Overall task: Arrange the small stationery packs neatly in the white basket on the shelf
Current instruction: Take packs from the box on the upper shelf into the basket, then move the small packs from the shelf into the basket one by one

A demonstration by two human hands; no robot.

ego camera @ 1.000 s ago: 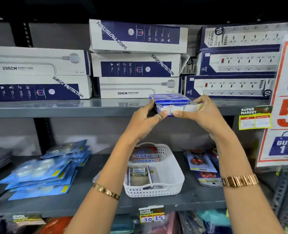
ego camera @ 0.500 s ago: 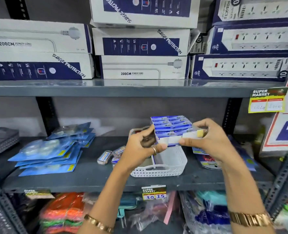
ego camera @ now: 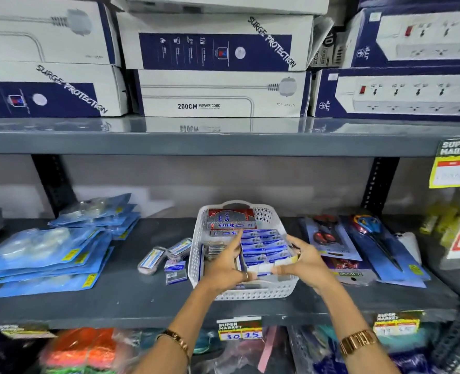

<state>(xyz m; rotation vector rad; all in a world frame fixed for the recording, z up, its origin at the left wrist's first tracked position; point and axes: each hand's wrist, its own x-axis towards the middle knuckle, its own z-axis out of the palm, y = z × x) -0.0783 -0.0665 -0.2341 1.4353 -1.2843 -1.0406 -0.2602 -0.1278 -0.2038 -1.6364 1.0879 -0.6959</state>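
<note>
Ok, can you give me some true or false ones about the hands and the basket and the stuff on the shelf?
1. Both hands, left hand and right hand, hold the stack of blue packs. True.
2. The stack is over the white basket. True.
3. The basket is green. False: it is white.
4. Red packs sit at the back of the basket. True.
5. The scissors lie left of the basket. False: they lie to its right.
6. The small loose packs lie inside the basket. False: they lie on the shelf, left of it.

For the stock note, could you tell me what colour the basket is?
White, with perforated walls; the basket shows in the head view.
</note>
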